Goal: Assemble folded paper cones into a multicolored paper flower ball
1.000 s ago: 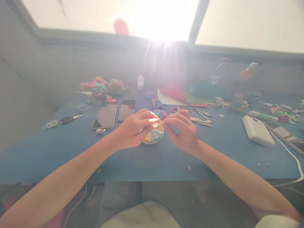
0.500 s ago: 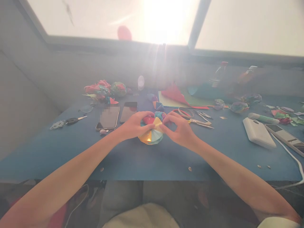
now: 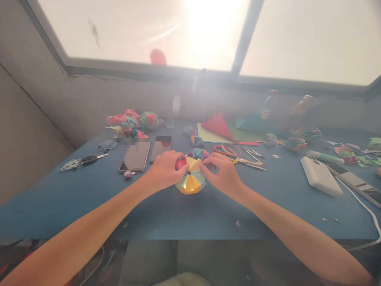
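We can read no writing anywhere; one phone's [image 3: 135,155] screen is blurred out. Just left of centre, our left hand [image 3: 164,171] curls closed on the multicoloured folded paper ball [image 3: 191,180], which rests on the blue table [image 3: 89,194] at mid-frame. Our right hand [image 3: 224,175] pinches the ball's other side, fingers bent. Behind it lie red-handled scissors [image 3: 235,153]; farther right, a white power bank [image 3: 320,175].

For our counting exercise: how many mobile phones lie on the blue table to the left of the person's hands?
2. A larger phone lies on the blue table; a smaller phone lies just right of it, nearer the left hand. Glare may hide others.
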Available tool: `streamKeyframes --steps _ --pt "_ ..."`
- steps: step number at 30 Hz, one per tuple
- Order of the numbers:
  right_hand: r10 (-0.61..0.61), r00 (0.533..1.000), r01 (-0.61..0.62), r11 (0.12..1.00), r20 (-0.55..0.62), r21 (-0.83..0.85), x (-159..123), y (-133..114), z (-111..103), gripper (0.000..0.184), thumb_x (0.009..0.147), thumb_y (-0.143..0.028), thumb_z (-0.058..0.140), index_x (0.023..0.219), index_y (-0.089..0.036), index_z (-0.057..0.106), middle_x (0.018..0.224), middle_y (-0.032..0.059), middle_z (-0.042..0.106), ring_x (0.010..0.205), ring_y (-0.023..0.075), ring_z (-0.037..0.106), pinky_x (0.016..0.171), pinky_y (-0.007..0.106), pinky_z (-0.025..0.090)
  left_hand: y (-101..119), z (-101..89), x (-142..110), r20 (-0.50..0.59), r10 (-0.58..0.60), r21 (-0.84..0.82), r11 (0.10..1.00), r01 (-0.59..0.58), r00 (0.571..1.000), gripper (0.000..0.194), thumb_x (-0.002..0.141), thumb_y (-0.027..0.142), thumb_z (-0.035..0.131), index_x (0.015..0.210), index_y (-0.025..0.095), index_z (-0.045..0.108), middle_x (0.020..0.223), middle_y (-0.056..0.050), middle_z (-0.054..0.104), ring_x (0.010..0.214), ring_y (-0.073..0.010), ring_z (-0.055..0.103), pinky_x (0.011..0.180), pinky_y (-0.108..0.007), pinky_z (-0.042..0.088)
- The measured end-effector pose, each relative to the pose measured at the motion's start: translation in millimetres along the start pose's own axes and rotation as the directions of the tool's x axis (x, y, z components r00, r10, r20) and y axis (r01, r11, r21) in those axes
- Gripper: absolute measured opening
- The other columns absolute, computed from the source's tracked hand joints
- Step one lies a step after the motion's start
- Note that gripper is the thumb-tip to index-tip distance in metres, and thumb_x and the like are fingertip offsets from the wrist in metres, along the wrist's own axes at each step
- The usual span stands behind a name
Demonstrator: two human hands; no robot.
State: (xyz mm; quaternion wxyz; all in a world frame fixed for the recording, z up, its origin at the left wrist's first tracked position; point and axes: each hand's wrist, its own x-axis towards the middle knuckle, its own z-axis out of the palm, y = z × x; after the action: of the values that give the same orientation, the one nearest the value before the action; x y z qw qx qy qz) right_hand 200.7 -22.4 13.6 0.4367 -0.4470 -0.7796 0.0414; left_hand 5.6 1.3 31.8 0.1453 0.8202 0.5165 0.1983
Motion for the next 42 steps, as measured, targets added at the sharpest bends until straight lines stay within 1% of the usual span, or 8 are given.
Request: streamKeyframes --steps 3,6,11,14,21,26,31,42 --pt "-0.002 1.0 0.002 1.0 0.009 0.01 -2.6 2.8 5.2 0.008 0.079 -0.021 0.062 0.071 -0.02 0.063 0.066 -0.0023 0.056 0.06 0.0111 0.051 0.066 0.029 0.041 6.9 -4.5 -1.8 0.038 -0.048 -0.017 0.999 0.049 0.998 0.021 0.078 0.035 0.049 0.091 0.019 0.055 0.096 -0.006 0.06 0.091 -0.0247 0.054 0.075 -0.036 0.04" --pt "0.021 1.0 -0.021 1.0 0.0 0.015 -4.8 3.8 8.6 0.007 0.079 -0.023 0.063 0.073 -0.02 0.064 0.078 0.0011 0.059 0.072 0.0139 0.057 0.071 0.03 0.044 7.5 -6.4 -1.4 0.128 -0.109 -0.122 0.985 0.124 0.986 0.021 0.076 0.035 0.05 0.089 0.019 0.047 0.089 -0.004 0.058 0.078 -0.0201 0.053 0.063 -0.031 0.04" --pt "0.038 0.999 -0.038 0.999 0.029 0.016 -4.6 4.7 8.5 0.008 0.078 -0.025 0.066 0.072 -0.02 0.064 0.079 0.0014 0.059 0.074 0.0144 0.057 0.07 0.029 0.044 3.2 -3.9 -2.9 0.159 0.039 -0.324 0.946 0.015 0.987 0.021 0.077 0.035 0.052 0.09 0.021 0.044 0.083 0.001 0.054 0.071 -0.0145 0.048 0.058 -0.025 0.037" --pt "-0.02 1.0 0.02 1.0 0.011 0.002 -5.3 5.9 8.4 0.005 0.079 -0.023 0.067 0.074 -0.02 0.064 0.08 0.001 0.06 0.076 0.0144 0.058 0.071 0.029 0.043 3.7 -3.8 -4.4 0.129 0.095 -0.365 0.93 -0.042 0.987 0.024 0.077 0.038 0.056 0.087 0.02 0.046 0.086 0.0 0.054 0.073 -0.014 0.048 0.059 -0.025 0.037" --pt "-0.239 0.969 0.225 0.96 -0.068 -0.167 -9.3 5.4 8.7 0.005 0.081 -0.023 0.065 0.078 -0.02 0.064 0.081 0.001 0.063 0.079 0.0147 0.06 0.074 0.031 0.038 6.6 -5.5 -3.8 0.156 0.096 -0.387 0.921 -0.029 0.983 0.039 0.075 0.051 0.058 0.095 0.02 0.048 0.093 -0.001 0.055 0.079 -0.0158 0.05 0.064 -0.027 0.041" --pt "-0.34 0.937 0.311 0.918 -0.084 -0.247 -10.1 1.8 6.2 0.003 0.083 -0.023 0.063 0.08 -0.021 0.062 0.082 0.0012 0.065 0.079 0.0141 0.059 0.075 0.031 0.037 7.4 -4.2 -4.7 0.152 0.176 -0.4 0.911 -0.102 0.973 0.033 0.077 0.041 0.058 0.102 0.021 0.05 0.104 -0.003 0.057 0.092 -0.0183 0.052 0.076 -0.03 0.043" --pt "-0.397 0.914 0.351 0.877 -0.084 -0.328 -10.2 -0.1 5.0 0.003 0.083 -0.022 0.062 0.085 -0.02 0.061 0.083 0.0019 0.066 0.078 0.0148 0.057 0.076 0.032 0.038 8.3 -2.7 -6.6 0.13 0.191 -0.452 0.885 -0.114 0.973 0.031 0.075 0.026 0.057 0.104 0.023 0.044 0.101 -0.001 0.054 0.09 -0.0156 0.052 0.076 -0.028 0.043" --pt "-0.415 0.908 0.371 0.857 -0.052 -0.358 -11.4 -5.3 2.4 0.011 0.083 -0.019 0.06 0.094 -0.019 0.062 0.09 0.0028 0.068 0.085 0.0161 0.058 0.079 0.034 0.039 7.7 -0.9 -5.8 0.179 0.142 -0.526 0.85 -0.027 0.974 0.026 0.076 0.034 0.06 0.093 0.023 0.044 0.086 0.003 0.05 0.074 -0.012 0.049 0.065 -0.025 0.043"
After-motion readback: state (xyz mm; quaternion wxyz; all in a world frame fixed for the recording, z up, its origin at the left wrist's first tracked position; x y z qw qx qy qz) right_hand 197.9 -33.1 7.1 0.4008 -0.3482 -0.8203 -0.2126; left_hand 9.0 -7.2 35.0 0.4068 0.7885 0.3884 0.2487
